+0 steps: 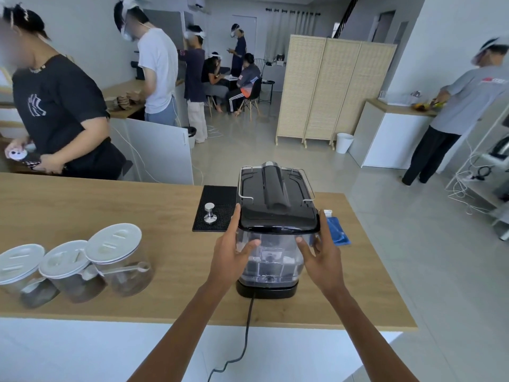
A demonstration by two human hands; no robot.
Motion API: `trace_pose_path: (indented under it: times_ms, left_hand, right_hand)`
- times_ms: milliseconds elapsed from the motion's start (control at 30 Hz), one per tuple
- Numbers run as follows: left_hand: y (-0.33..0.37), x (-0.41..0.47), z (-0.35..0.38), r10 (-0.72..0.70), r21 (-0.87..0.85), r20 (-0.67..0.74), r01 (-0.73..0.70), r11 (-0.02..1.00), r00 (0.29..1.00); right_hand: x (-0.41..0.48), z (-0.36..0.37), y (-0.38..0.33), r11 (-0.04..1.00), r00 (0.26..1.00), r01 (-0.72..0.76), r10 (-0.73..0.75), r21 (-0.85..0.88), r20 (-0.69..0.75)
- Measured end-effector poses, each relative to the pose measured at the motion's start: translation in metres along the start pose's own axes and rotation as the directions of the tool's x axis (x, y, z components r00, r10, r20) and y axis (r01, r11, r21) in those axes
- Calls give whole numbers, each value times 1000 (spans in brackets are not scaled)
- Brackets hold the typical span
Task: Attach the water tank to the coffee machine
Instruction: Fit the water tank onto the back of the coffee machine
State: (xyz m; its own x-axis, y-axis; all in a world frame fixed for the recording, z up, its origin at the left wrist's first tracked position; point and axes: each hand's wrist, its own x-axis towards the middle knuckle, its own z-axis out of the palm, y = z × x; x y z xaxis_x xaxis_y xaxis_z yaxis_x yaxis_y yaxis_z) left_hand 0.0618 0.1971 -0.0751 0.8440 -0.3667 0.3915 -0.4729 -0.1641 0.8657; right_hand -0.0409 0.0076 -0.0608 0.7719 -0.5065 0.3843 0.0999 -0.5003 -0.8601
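Note:
A black coffee machine (pixel 275 197) stands on the wooden counter (pixel 110 205), its back toward me, with a wire rail around its flat top. The clear plastic water tank (pixel 271 260) stands at the machine's back on the black base, under the glossy black lid edge. My left hand (pixel 234 252) holds the tank's left side, thumb on its near face and fingers up along the lid edge. On the right side, my right hand (pixel 321 252) grips the tank the same way. A black power cord (pixel 248 326) runs from the base over the counter's front edge.
A black rubber mat (pixel 217 194) with a steel tamper (pixel 210 215) lies left of the machine. A blue cloth (pixel 338 230) lies to its right. Three lidded glass jars (pixel 115 260) stand at the counter's left. Several people work at other counters behind.

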Motion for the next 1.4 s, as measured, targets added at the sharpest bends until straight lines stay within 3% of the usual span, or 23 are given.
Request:
trace_pose_path:
  times_ms: [267,633,1200,1400]
  left_hand:
    - [3,0,0,30,24,-40,-29,999,999]
    - [-1,-6,-3,21,188,-20,-17,982,1000]
    - [-19,-11,0,12,98,51,-16,995,999]
    - [-27,-30,-7,30,231,56,-42,972,998]
  right_hand:
    - [2,2,4,1000,1000,-11,11,-6,7]
    - [-6,9,13,999,999,-39,38,-25,-24]
    - [-12,16,8,997,997,-37,32,-71,-63]
    - [-16,12,16,994,998,-18,12,-108,-60]
